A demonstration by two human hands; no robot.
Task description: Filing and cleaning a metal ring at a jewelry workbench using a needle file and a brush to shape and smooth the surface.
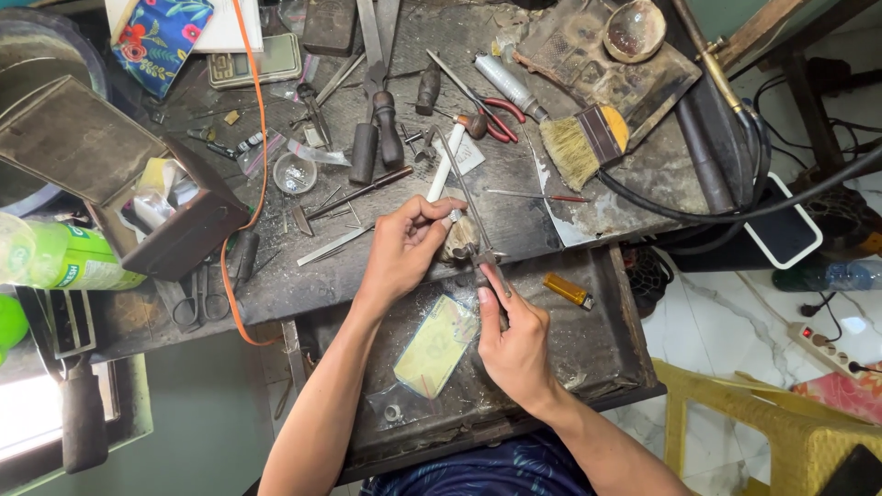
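Observation:
My left hand [401, 248] pinches a small metal piece [455, 217] against a worn wooden peg [459, 241] at the bench's front edge. My right hand [514, 340] grips the handle of a thin-framed jeweller's saw [470, 207], whose frame rises past the peg toward the bench's middle. Both hands hover over an open metal drawer [588, 344] that holds a clear plastic bag with a yellow card [438, 344] and an orange lighter [567, 289].
The dark workbench [514, 197] carries pliers, files, a flat brush [579, 142], a white tube, a small round dish [294, 173] and a scale. A brown open box [119, 174] and green bottle [55, 257] sit left. Hoses, a phone and a yellow stool [781, 432] lie right.

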